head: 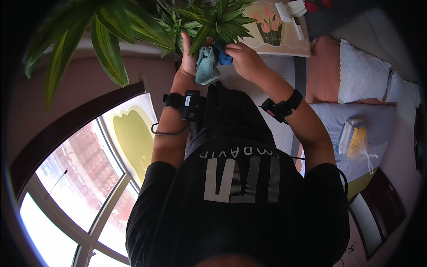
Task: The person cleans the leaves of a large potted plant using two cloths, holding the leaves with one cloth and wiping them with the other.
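Observation:
My left hand [188, 60] is raised at the top centre, its thumb pointing up beside the plant leaves. A teal cloth [206, 68] hangs bunched against its palm and appears to be held there; leaves and cloth hide most of the fingers. Just to the right, my right hand [246, 60] pinches a crumpled blue cloth [223, 55]. The two cloths are side by side, directly below a potted plant's narrow green leaves [218, 23]. Whatever the cloths touch behind the leaves is hidden.
Broad striped leaves [108, 50] overhang the upper left. A table with a tulip-print cover [283, 48] stands beyond my right hand. To the right is a bed [323, 123] with a pillow [362, 71] and a plastic bag [360, 143]. A window [80, 167] lies at left.

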Demonstrator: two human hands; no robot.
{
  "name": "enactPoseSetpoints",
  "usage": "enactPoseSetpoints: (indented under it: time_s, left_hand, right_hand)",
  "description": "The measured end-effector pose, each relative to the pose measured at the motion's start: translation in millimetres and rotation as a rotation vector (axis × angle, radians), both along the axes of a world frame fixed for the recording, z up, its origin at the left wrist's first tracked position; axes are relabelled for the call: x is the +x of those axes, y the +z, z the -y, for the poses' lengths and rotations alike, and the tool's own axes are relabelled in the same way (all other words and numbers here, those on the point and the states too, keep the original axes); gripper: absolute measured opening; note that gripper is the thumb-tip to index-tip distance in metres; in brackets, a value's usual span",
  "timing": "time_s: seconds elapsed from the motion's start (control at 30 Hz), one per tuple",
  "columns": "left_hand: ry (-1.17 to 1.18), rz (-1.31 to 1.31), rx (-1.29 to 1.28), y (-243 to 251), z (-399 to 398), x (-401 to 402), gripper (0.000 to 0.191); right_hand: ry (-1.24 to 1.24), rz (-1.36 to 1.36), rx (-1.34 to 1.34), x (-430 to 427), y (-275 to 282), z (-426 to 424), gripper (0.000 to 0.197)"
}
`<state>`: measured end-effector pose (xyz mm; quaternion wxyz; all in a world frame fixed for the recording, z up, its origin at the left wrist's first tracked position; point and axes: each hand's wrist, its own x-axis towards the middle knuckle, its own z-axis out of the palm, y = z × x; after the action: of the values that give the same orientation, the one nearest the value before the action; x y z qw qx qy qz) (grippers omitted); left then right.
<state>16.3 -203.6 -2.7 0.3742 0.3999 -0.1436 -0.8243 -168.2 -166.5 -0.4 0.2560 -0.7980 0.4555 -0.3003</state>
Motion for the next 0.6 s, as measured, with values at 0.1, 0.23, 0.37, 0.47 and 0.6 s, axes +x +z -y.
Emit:
enactPoseSetpoints:
  time_s: [0.1,0.23,0.37,0.47,0.6]
  left_hand:
    - [-0.044,-0.118,-0.054,-1,-7,1,0.107]
    - [0.000,-0.004,0.027,-7,-28,9,0.108]
    - [0.160,-0.074,0.110,-30,-64,21,0.103]
    - [0.251,-0.067,0.149,-42,-96,50,0.078]
    - [0.289,-0.023,0.204,-63,-115,89,0.058]
  right_hand:
    - [0.068,-0.176,0.335,-33,-9,-11,0.024]
    - [-0.063,-0.260,0.583,-62,-11,-33,0.024]
    - [-0.205,0.040,0.536,-85,-35,-61,0.028]
    - [-0.186,0.086,0.678,-85,-45,-70,0.025]
    - [-0.209,0.237,0.938,-60,-56,-80,0.024]
